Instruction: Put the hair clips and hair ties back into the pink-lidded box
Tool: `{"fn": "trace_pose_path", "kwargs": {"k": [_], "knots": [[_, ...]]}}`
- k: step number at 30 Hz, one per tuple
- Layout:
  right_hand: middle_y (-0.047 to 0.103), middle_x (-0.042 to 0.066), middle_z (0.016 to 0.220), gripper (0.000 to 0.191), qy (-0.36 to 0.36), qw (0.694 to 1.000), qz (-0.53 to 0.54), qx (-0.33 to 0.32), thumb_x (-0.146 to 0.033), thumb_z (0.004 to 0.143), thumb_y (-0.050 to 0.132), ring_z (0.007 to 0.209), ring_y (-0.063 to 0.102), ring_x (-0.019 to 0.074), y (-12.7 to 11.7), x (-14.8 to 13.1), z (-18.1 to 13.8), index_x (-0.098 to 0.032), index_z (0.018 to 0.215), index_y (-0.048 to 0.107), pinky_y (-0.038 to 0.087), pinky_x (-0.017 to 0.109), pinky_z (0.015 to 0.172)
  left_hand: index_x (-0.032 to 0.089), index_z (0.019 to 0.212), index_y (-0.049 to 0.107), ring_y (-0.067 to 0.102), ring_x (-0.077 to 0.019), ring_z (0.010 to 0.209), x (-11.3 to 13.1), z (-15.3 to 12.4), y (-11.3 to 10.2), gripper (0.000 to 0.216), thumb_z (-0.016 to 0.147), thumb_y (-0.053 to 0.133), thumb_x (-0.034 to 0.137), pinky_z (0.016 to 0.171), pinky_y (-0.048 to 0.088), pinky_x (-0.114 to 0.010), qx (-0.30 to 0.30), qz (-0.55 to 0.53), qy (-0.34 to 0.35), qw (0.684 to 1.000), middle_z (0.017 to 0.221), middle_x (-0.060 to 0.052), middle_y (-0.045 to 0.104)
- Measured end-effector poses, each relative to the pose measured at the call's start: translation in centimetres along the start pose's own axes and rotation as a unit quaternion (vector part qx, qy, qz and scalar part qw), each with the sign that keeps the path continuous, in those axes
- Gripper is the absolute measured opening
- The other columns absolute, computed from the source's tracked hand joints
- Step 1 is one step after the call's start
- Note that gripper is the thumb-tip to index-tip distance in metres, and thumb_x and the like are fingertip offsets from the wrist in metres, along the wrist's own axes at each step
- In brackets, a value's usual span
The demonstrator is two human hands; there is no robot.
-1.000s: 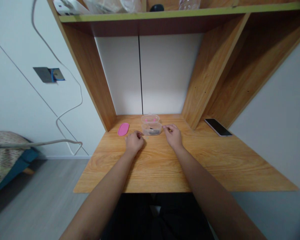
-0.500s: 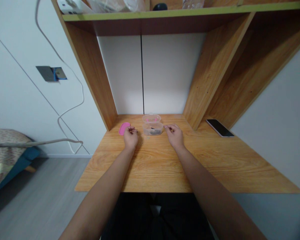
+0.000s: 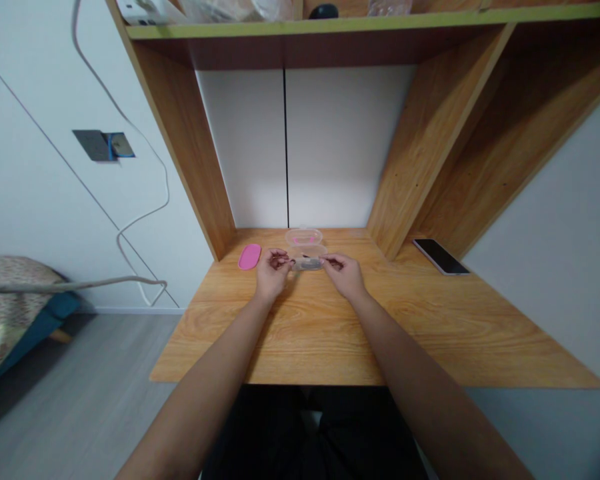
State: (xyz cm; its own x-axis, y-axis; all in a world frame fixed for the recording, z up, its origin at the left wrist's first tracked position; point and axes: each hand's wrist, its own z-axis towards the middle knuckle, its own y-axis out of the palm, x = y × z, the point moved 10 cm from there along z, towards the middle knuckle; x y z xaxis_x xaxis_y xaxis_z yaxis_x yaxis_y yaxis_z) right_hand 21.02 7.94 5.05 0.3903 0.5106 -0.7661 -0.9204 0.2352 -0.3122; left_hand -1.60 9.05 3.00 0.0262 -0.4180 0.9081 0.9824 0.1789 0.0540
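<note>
near the back of the bench (image 3: 310, 333), straight ahead of the person, a clear oval plastic box (image 3: 310, 251) sits between the two hands, with its long axis running left to right, roughly in line with the bench's front edge. that sideways lie is the relation that counts: each hand has one end of the box. the left hand (image 3: 273, 273) is at its front left corner, the right hand (image 3: 343, 275) at its front right corner, and neither is plainly nearer. from either set of fingers, the middle of the box lies inward and slightly away from the person.

the left fingers are curled, with thumb and forefinger brought close together; whether they pinch the rim or some small clear piece in front of it is too fine to make out. the right fingers are likewise drawn to a narrow pinch, and their hold is equally unclear.

dark contents (image 3: 308, 264) show low in the box, and just behind it lies a clear oval lid (image 3: 304, 236) with pink marks, apparently hinged to it. a pink oval lid (image 3: 249, 257) rests beside the left hand, apart from it; a smartphone (image 3: 440, 257) lies well off to the right.
</note>
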Motion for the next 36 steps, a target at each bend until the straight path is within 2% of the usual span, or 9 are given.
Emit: {"fn": "trace_pose_path", "kwargs": {"k": [4,7,14,23,28,33,36], "knots": [[0.076,0.007,0.093,0.027,-0.002,0.998,0.009,-0.069,-0.04,0.082,0.069,0.071,0.063,0.0171,1.7,-0.2,-0.5,-0.019,0.096,0.078,0.049,0.029,0.064,0.018,0.09,0.058,0.065,-0.0124,0.073,0.2,-0.9,2.3,0.03,0.068,0.078,0.019,0.075,0.055,-0.028,-0.078,-0.009,-0.001,0.997,0.08,-0.002,0.065],[0.076,0.005,0.087,0.026,0.006,0.994,0.001,-0.113,-0.04,0.081,0.071,0.063,0.058,0.0147,2.6,-0.2,-0.8,-0.021,0.097,0.079,0.044,0.027,0.059,0.017,0.087,0.06,0.064,-0.0118,0.071,0.4,-1.6,3.3,0.029,0.067,0.08,0.021,0.075,0.054,-0.027,-0.121,-0.009,0.001,0.993,0.078,-0.001,0.066],[0.073,0.002,0.072,0.023,0.024,0.982,-0.006,-0.187,-0.038,0.08,0.07,0.06,0.056,0.0139,3.9,-0.2,-1.4,-0.021,0.092,0.08,0.043,0.027,0.059,0.016,0.087,0.063,0.065,-0.0138,0.072,0.6,-2.3,4.1,0.032,0.068,0.084,0.032,0.072,0.054,-0.027,-0.164,0.01,0.003,0.986,0.078,-0.003,0.068],[0.069,0.001,0.07,0.027,0.037,0.98,0.019,-0.196,-0.04,0.085,0.063,0.058,0.055,0.0128,4.2,-0.5,-1.6,-0.017,0.09,0.075,0.044,0.025,0.057,0.016,0.098,0.074,0.065,-0.0145,0.069,0.7,-2.6,4.3,0.028,0.076,0.078,0.034,0.066,0.052,-0.026,-0.19,0.109,0.028,0.975,0.085,-0.006,0.074],[0.066,0.001,0.065,0.028,0.042,0.983,0.009,-0.176,-0.041,0.083,0.064,0.057,0.053,0.0132,3.7,-0.7,-1.4,-0.017,0.088,0.076,0.044,0.026,0.057,0.019,0.093,0.079,0.066,-0.0175,0.07,0.9,-2.7,4.3,0.025,0.084,0.07,0.041,0.068,0.05,-0.028,-0.204,0.182,0.042,0.961,0.084,-0.006,0.078],[0.066,0.0,0.065,0.026,0.044,0.986,-0.011,-0.163,-0.04,0.082,0.065,0.057,0.053,0.0133,3.3,-0.6,-1.3,-0.018,0.089,0.077,0.043,0.026,0.058,0.018,0.088,0.079,0.062,-0.0154,0.062,1.1,-2.7,4.1,0.029,0.085,0.066,0.044,0.059,0.045,-0.025,-0.197,0.232,0.051,0.951,0.076,-0.005,0.076],[0.065,0.0,0.064,0.024,0.044,0.984,-0.021,-0.171,-0.038,0.082,0.064,0.055,0.052,0.0124,3.6,-0.3,-1.4,-0.018,0.088,0.076,0.041,0.025,0.055,0.018,0.085,0.077,0.063,-0.0148,0.064,1.5,-2.9,4.3,0.028,0.086,0.066,0.043,0.06,0.045,-0.024,-0.197,0.252,0.063,0.945,0.077,-0.004,0.076]]}}
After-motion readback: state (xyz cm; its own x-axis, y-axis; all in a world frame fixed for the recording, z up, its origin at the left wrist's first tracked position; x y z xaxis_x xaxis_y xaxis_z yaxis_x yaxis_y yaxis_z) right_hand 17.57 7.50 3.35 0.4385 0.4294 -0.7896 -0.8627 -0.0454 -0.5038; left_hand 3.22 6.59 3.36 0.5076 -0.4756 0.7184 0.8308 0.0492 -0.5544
